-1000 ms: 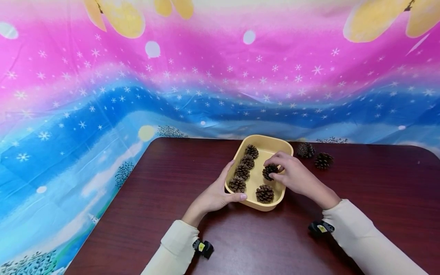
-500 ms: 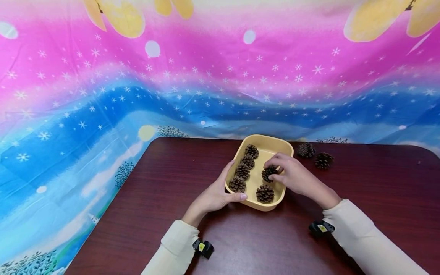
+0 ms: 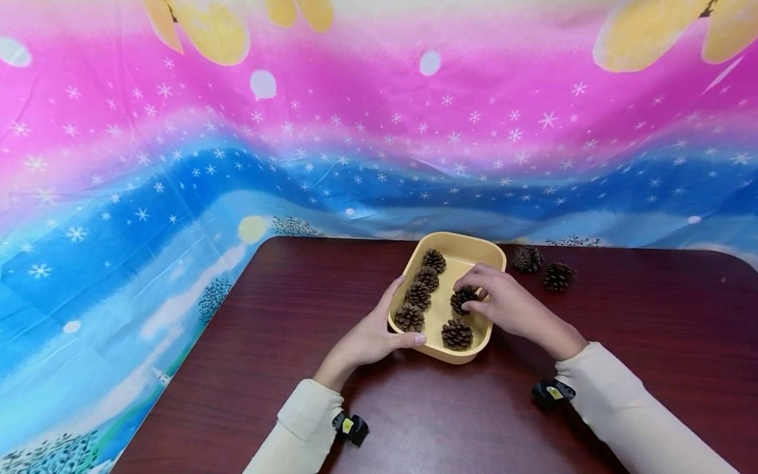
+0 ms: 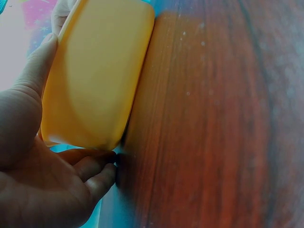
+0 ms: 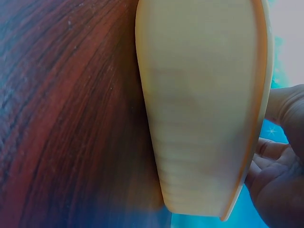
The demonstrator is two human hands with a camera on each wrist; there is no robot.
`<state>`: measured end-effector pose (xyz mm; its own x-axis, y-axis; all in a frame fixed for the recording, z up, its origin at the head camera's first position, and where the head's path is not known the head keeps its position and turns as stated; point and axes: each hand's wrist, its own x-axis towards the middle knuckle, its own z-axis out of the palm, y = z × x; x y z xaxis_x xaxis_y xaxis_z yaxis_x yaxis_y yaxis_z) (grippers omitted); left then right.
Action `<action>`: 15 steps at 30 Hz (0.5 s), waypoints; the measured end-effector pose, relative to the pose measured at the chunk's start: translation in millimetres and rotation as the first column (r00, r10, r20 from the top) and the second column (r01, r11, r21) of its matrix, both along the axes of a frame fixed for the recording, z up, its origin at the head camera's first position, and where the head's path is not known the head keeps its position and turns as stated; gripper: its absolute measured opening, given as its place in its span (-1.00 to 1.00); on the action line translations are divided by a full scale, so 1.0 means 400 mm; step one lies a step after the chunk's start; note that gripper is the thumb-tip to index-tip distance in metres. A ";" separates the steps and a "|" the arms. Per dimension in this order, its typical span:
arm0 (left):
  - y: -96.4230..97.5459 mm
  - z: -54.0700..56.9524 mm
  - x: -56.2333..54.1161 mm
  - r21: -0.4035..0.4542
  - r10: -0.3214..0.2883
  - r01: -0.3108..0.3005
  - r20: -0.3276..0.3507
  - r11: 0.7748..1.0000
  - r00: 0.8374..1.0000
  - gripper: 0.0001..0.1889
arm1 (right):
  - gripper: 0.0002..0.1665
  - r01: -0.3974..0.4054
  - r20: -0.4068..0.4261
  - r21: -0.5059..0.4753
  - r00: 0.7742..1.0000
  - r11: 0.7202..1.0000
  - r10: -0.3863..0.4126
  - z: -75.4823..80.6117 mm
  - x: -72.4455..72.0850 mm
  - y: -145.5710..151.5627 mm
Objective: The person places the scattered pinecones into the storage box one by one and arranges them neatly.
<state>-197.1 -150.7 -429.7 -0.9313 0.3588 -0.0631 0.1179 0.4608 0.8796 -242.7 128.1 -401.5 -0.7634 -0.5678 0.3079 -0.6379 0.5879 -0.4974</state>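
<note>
A yellow plastic box [image 3: 482, 249] stands on the table, with several brown pine cones in it. One row of pine cones [image 3: 419, 296] lines its left side, and a single pine cone [image 3: 456, 334] sits in the near right part. My left hand [image 3: 372, 336] grips the box's near left corner, thumb over the near rim and fingers along the left side. Reaching over the right rim, my right hand [image 3: 503, 299] pinches a pine cone [image 3: 462, 301] between thumb and fingers inside the box. Both wrist views show the box's outer walls [image 4: 104, 71], which hide the cones.
Two loose pine cones, one [image 3: 527, 259] close to the box and another [image 3: 558, 277] farther right, lie near the back edge of the dark red wooden table [image 3: 651, 316]. A colourful printed cloth [image 3: 379, 131] hangs behind the table.
The pine cone in my right hand has shifted very slightly toward the near left inside the box. My left hand and the box stay in place.
</note>
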 end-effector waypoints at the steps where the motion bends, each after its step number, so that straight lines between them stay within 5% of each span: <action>1: 0.000 0.000 0.000 0.001 -0.001 0.001 0.000 1.000 1.000 0.18 | -0.68 0.000 0.001 0.001 1.000 1.000 0.000 0.000 0.000 0.000; 15: 0.000 0.000 0.001 -0.012 0.005 -0.005 0.000 1.000 1.000 0.18 | -0.67 0.003 -0.012 0.066 1.000 0.998 -0.002 -0.005 0.001 -0.016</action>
<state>-196.8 -150.8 -429.5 -0.9330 0.3536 -0.0674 0.1156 0.4718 0.8741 -242.5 121.6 -403.4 -0.7613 -0.5852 0.2791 -0.6421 0.6209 -0.4498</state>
